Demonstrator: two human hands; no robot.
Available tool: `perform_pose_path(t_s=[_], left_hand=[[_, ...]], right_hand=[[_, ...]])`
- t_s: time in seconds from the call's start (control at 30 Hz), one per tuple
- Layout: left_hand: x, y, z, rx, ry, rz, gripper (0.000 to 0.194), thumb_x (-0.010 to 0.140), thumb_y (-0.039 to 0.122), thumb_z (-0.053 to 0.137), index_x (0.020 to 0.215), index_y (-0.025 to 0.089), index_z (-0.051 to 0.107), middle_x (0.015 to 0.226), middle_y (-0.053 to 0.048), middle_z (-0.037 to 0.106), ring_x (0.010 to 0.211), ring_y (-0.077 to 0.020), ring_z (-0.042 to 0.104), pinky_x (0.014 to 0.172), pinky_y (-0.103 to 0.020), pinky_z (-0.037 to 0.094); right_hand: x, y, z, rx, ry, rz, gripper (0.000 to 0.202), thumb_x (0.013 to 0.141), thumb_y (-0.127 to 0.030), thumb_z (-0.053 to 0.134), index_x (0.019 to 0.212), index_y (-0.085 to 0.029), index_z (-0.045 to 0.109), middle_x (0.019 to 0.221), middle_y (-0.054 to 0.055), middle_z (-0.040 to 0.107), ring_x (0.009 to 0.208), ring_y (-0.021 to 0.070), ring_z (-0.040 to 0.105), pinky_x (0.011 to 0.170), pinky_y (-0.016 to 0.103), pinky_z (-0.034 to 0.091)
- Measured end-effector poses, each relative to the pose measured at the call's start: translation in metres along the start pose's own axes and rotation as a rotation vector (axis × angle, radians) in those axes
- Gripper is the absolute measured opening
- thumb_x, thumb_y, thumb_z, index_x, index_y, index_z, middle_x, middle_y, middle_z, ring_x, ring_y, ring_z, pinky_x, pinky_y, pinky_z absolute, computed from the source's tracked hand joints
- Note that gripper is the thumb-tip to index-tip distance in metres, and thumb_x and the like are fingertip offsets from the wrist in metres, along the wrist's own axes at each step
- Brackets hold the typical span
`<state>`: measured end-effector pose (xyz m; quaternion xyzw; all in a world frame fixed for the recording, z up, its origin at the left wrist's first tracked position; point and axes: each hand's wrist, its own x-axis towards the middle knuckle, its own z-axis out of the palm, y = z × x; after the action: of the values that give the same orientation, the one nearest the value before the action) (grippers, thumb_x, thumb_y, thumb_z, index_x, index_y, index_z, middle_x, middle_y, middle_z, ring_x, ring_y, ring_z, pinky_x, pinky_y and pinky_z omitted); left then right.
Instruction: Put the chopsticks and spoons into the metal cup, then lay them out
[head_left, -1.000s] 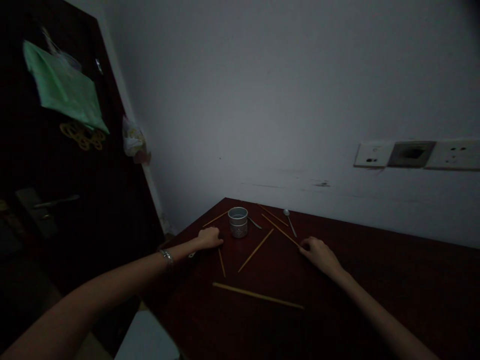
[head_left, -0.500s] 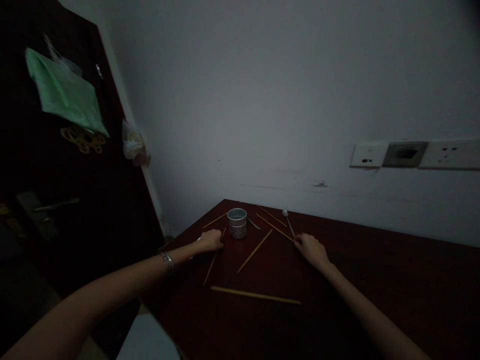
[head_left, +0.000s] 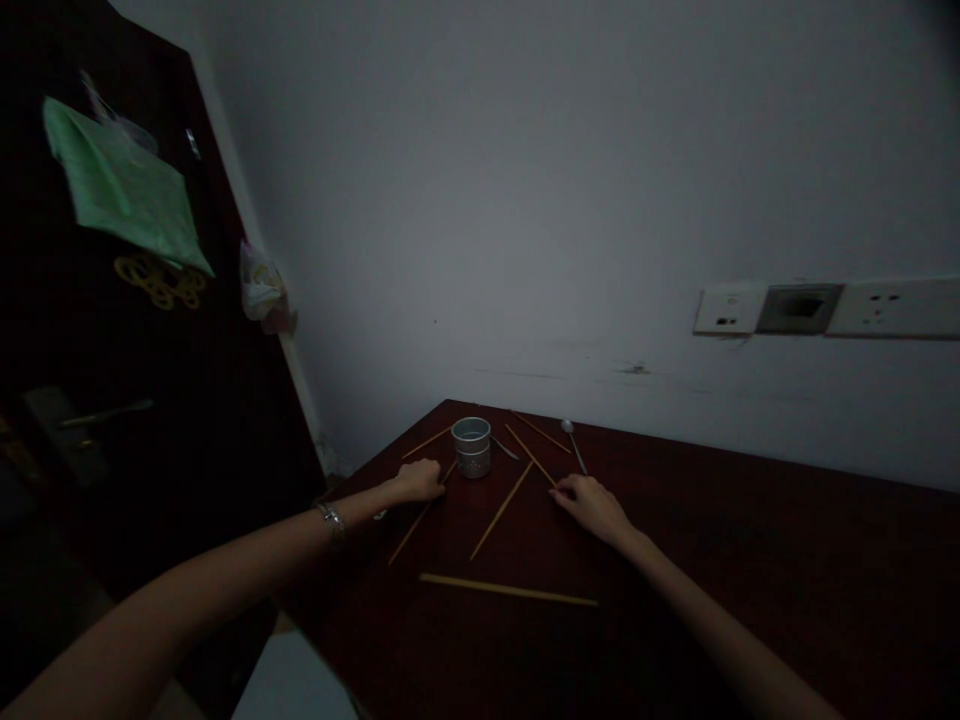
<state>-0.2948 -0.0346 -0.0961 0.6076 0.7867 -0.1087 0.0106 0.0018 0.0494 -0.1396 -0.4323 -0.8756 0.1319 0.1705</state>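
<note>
A silvery metal cup (head_left: 472, 448) stands upright on the dark red table (head_left: 675, 560). Left of the cup, my left hand (head_left: 421, 481) is closed on a wooden chopstick (head_left: 409, 537) that slants past its fingers. To the right, my right hand (head_left: 589, 502) pinches the near end of another chopstick (head_left: 529, 454). Between my hands a third chopstick (head_left: 501, 512) lies slanted, its top end close to the one in my right hand. A further chopstick (head_left: 510, 590) lies crosswise nearest to me. Beyond my right hand rests a metal spoon (head_left: 568, 427).
More chopsticks lie at the back (head_left: 541, 431) and left of the cup (head_left: 426, 442). A metal utensil (head_left: 505, 449) is beside the cup. The wall (head_left: 525, 250) has sockets (head_left: 726, 311); a dark door (head_left: 202, 400) is at left.
My right hand has moved left, and the near end of its chopstick has swung left with it. The chopstick in my left hand is tilted more. The middle chopstick has shifted slightly towards me.
</note>
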Motion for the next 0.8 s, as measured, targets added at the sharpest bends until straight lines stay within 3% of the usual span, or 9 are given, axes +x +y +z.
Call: perform_pose_path(t_s=[0.17, 0.27, 0.37, 0.53, 0.67, 0.8], left_hand=[[-0.002, 0.0, -0.004, 0.041, 0.05, 0.009, 0.035, 0.073, 0.037, 0.046, 0.092, 0.013, 0.062, 0.099, -0.016, 0.063, 0.09, -0.0276, 0.061, 0.07, -0.034, 0.049], [-0.003, -0.004, -0.016, 0.094, 0.122, 0.009, 0.033, 0.075, 0.034, 0.045, 0.092, 0.012, 0.063, 0.098, -0.017, 0.063, 0.09, -0.0285, 0.06, 0.072, -0.037, 0.048], [-0.002, -0.014, -0.042, 0.122, 0.218, -0.011, 0.031, 0.078, 0.028, 0.041, 0.091, 0.011, 0.063, 0.096, -0.018, 0.063, 0.089, -0.0269, 0.06, 0.074, -0.036, 0.047], [0.006, -0.023, -0.102, 0.004, 0.378, -0.097, 0.034, 0.08, 0.031, 0.038, 0.091, 0.012, 0.064, 0.096, -0.015, 0.064, 0.088, -0.0239, 0.06, 0.072, -0.031, 0.045], [0.008, -0.002, -0.134, -0.089, 0.551, -0.087, 0.039, 0.083, 0.038, 0.034, 0.091, 0.014, 0.064, 0.095, -0.013, 0.064, 0.088, -0.0212, 0.058, 0.074, -0.029, 0.043], [0.004, 0.044, -0.142, -0.122, 0.663, 0.034, 0.044, 0.085, 0.043, 0.03, 0.092, 0.016, 0.064, 0.094, -0.011, 0.064, 0.087, -0.0204, 0.058, 0.075, -0.029, 0.042]], right_hand=[[-0.01, 0.005, -0.007, 0.062, -0.019, -0.034, 0.032, 0.083, -0.038, 0.042, 0.093, -0.02, 0.066, 0.096, 0.006, 0.065, 0.089, 0.0183, 0.059, 0.074, 0.025, 0.041], [-0.014, 0.011, -0.01, 0.097, -0.016, -0.044, 0.034, 0.082, -0.038, 0.042, 0.094, -0.019, 0.066, 0.097, 0.007, 0.065, 0.09, 0.0192, 0.059, 0.075, 0.026, 0.041], [-0.019, 0.018, -0.014, 0.128, -0.005, -0.06, 0.037, 0.083, -0.041, 0.039, 0.091, -0.018, 0.067, 0.093, 0.007, 0.066, 0.086, 0.0195, 0.06, 0.074, 0.026, 0.041], [-0.026, 0.03, -0.016, 0.192, 0.033, -0.061, 0.047, 0.085, -0.048, 0.031, 0.074, -0.018, 0.065, 0.077, 0.005, 0.067, 0.07, 0.0188, 0.06, 0.063, 0.025, 0.039], [-0.029, 0.039, -0.012, 0.26, 0.067, -0.051, 0.052, 0.083, -0.054, 0.03, 0.065, -0.016, 0.062, 0.066, 0.004, 0.064, 0.061, 0.0167, 0.056, 0.059, 0.025, 0.038], [-0.037, 0.043, -0.011, 0.281, 0.083, -0.044, 0.054, 0.082, -0.055, 0.029, 0.061, -0.015, 0.058, 0.061, 0.003, 0.061, 0.056, 0.0143, 0.053, 0.056, 0.024, 0.035]])
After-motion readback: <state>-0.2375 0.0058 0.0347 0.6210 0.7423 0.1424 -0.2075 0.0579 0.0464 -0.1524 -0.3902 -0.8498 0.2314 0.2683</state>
